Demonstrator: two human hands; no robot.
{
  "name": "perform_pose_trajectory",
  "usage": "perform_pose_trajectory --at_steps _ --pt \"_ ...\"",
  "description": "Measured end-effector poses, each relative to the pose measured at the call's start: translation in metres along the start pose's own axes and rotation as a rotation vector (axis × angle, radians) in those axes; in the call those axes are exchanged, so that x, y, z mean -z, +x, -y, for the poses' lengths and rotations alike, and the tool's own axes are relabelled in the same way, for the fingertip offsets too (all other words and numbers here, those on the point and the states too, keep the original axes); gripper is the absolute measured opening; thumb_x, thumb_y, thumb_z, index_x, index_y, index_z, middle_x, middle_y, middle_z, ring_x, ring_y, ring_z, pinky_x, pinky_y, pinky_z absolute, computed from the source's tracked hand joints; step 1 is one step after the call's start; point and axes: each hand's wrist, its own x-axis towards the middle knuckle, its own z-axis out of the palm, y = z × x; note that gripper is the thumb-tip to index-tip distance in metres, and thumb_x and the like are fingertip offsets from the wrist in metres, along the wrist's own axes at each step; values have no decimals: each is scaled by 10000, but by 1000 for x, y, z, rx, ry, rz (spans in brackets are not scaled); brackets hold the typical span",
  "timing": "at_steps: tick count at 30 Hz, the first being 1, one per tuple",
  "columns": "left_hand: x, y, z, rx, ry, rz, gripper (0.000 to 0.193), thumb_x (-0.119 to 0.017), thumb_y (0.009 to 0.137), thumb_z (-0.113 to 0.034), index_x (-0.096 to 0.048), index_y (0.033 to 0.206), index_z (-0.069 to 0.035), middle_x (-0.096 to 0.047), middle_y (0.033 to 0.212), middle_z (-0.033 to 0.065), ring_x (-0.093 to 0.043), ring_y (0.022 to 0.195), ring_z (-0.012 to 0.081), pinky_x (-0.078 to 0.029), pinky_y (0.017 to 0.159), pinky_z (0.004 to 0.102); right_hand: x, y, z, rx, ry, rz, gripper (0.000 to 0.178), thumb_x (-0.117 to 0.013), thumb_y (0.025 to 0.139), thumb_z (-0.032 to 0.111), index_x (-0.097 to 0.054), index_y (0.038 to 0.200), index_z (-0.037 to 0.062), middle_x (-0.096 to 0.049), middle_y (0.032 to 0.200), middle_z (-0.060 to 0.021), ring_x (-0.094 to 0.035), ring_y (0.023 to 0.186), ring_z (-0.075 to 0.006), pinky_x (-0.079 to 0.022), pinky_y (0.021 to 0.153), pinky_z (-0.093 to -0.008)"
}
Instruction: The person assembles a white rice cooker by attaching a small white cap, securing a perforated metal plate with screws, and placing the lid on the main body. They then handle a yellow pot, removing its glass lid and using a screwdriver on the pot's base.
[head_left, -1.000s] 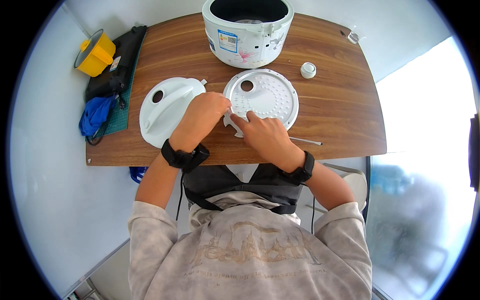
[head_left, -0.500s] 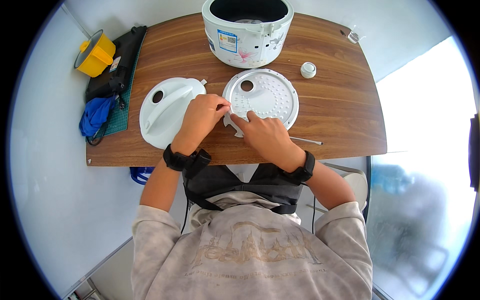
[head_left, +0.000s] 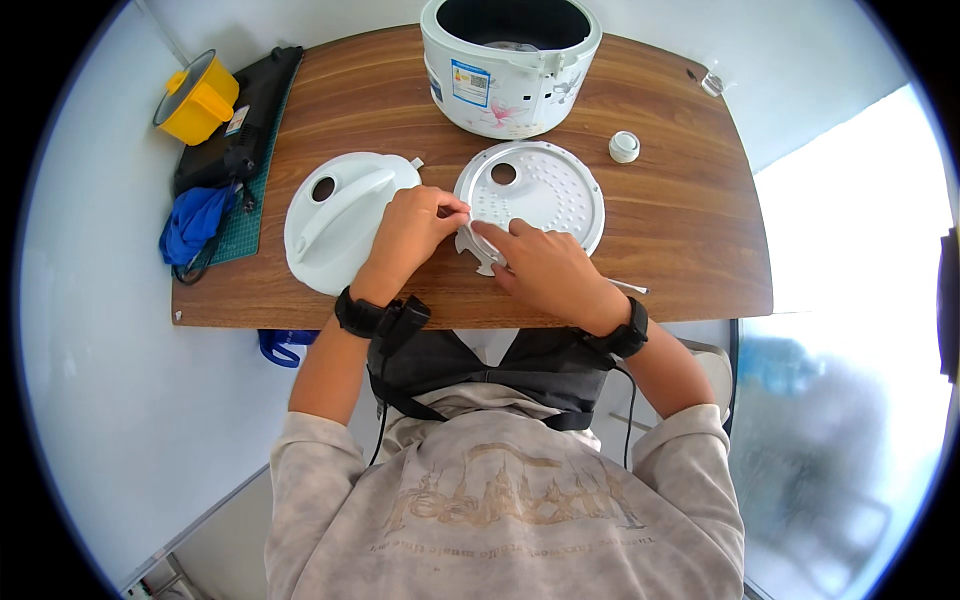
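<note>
Head view: dimpled disc [head_left: 548,200] lies on table [head_left: 690,220]. Left hand [head_left: 418,222] pinched at its left rim (can't tell on what); right hand [head_left: 550,265] index extended there, grip unclear. Probably light, stiff, slick: hold rim.

Pinches with left hand [head_left: 412,228] and points with right hand [head_left: 562,270] at the left rim of a dimpled silver disc [head_left: 545,200] above frame centre; shows a white lid [head_left: 312,225] left, a flowered cooker body [head_left: 520,100] at top centre and a white cap [head_left: 624,148] upper right on the desk [head_left: 690,235]
</note>
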Motion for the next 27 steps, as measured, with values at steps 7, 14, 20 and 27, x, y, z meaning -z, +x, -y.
perform_pose_trajectory --at_steps 7,14,20,27 --pt "-2 0 1 -39 -54 -54 156 -748 818 -146 -784 928 -42 -745 865 151 -699 739 303 -549 724 351 51 9 8 4 250 -169 401 -623 819 68 -493 1198 65 -592 970 -185 -654 757 -390 -525 639 -473" --pt "2 -1 -4 37 -89 -14 179 -749 815 -128 -778 956 -22 -753 895 159 -721 780 281 -559 751 340 125 12 15 78 442 -110 378 -609 841 -3 -482 1188 74 -539 1066 -159 -609 897 -364 -488 734 -422" --pt "2 -2 -6 65 -72 2 206 -754 848 -129 -776 1024 -24 -766 892 135 -737 812 223 -556 748 303 128 28 11 147 346 -301 381 -721 915 145 -482 1205 81 -656 902 -173 -658 762 -376 -486 635 -412" --pt "2 -2 -5 54 -122 -14 220 -765 808 -100 -765 1009 -10 -756 897 160 -735 816 260 -564 760 322 100 45 2 142 368 -455 437 -761 893 170 -471 1205 73 -698 859 -181 -706 757 -366 -537 632 -390"
